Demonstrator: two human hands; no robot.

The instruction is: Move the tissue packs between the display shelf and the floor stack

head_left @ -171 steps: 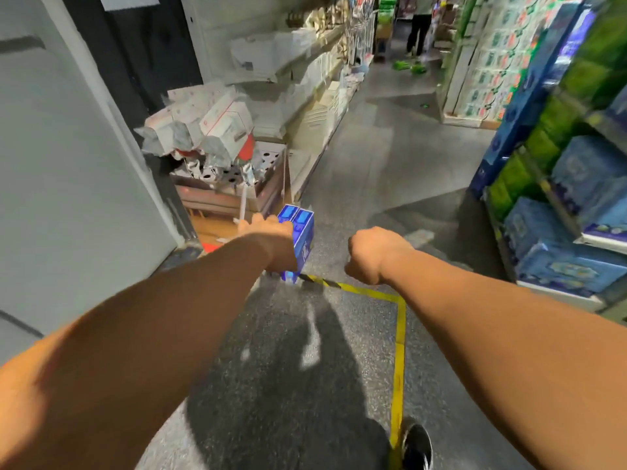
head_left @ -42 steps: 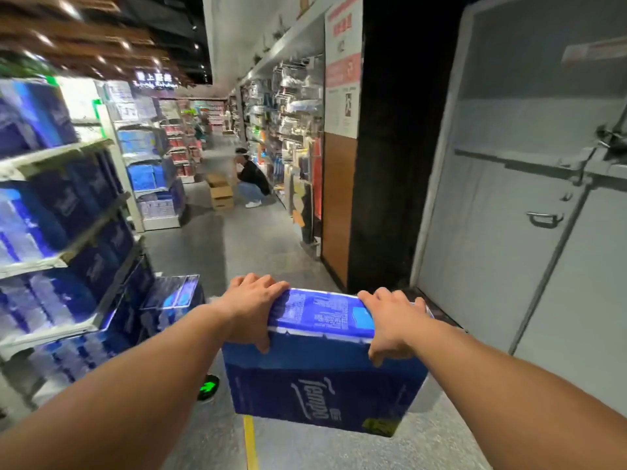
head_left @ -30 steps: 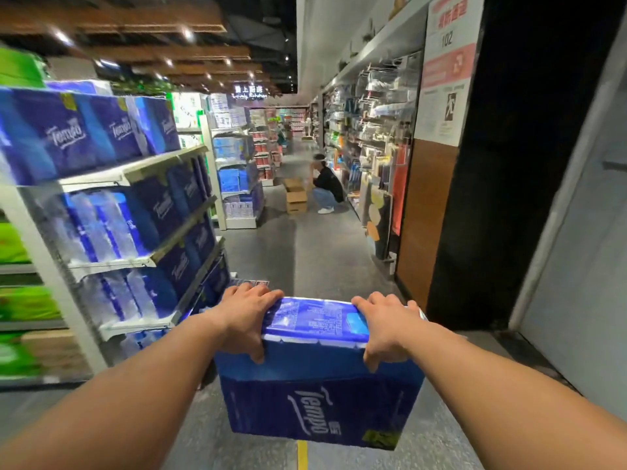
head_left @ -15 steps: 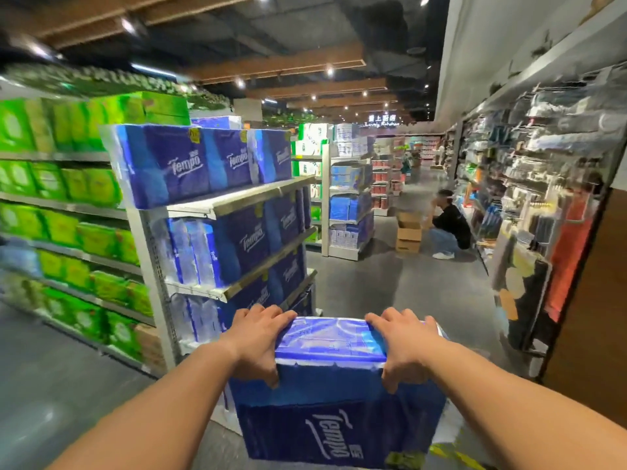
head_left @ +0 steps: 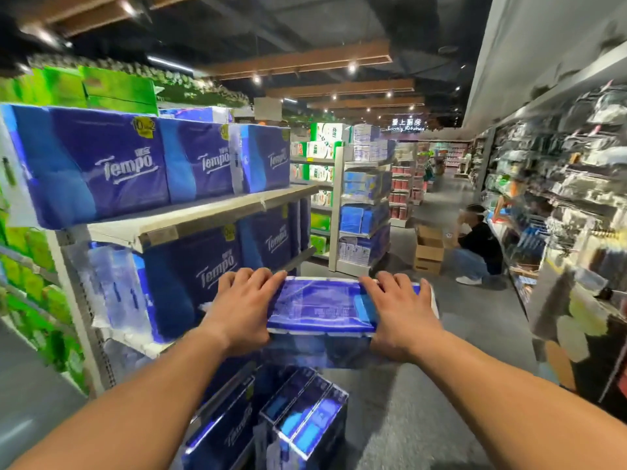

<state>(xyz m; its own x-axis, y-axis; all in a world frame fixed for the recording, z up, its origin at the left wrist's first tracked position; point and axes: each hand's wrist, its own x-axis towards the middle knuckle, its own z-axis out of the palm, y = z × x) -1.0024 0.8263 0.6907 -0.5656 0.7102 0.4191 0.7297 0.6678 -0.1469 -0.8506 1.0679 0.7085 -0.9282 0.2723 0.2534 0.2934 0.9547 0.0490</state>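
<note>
Tissue pack (head_left: 322, 308): dark blue wrap, paler blue printed top, white edges; blurred. Centre of frame, held in the air. Left hand (head_left: 242, 310) and right hand (head_left: 400, 315) grip its two ends, fingers curled over the top. Floor stack (head_left: 302, 418) below, lower centre. Shelf (head_left: 190, 215) of matching Tempo packs, left.

"Tempo" on the shelved tissue packs (head_left: 112, 164); "Lovely Kitchen" on the hanging sign (head_left: 406, 125).

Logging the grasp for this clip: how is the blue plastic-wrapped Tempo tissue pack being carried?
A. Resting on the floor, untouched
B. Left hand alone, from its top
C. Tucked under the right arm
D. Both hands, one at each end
D: the left hand and right hand grip opposite ends of the blue plastic-wrapped Tempo tissue pack, fingers curled over its top, held above the floor.
</note>
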